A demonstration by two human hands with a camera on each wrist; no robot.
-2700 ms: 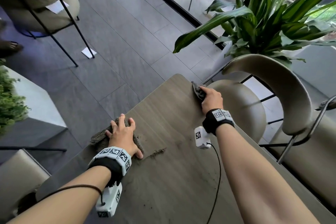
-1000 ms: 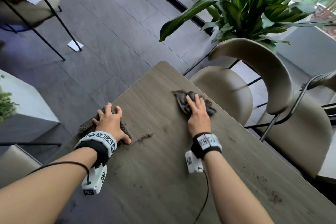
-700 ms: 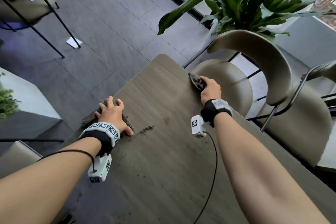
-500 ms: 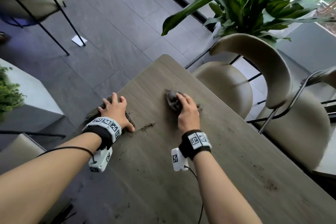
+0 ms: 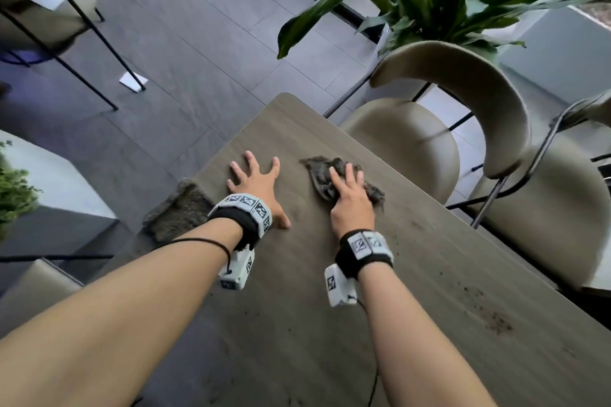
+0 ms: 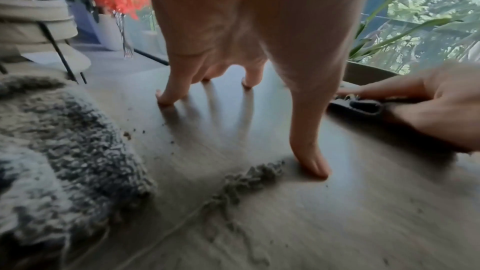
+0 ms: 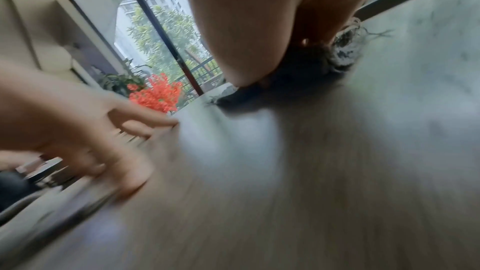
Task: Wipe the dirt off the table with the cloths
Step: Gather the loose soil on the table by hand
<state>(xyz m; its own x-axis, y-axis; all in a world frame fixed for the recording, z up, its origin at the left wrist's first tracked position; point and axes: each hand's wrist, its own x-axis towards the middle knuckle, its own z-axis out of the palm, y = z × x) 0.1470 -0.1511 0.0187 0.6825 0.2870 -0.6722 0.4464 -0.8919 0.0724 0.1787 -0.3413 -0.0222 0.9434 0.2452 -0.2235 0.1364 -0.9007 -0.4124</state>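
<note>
Grey, crumpled cloth (image 5: 325,180) lies flattened under the right hand (image 5: 351,198), whose straight fingers press it onto the wood-grain desk (image 5: 413,274) near the far edge. Just beside it, the left hand (image 5: 256,187) rests on the bare desk with fingers spread apart, holding nothing. At its outer side a second grey cloth (image 5: 178,213) hangs over the desk's left edge. Dirt (image 6: 246,174) sits in a small ridge touching the left thumb, with more crumbs (image 5: 492,317) nearer the person on the right.

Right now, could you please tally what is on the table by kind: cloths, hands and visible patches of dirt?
Cloths: 2, grey cloth at the edge, dark cloth.
Hands: 2, left hand, right hand.
Dirt patches: 2, dirt ridge, dirt patch.
Total: 6.
</note>
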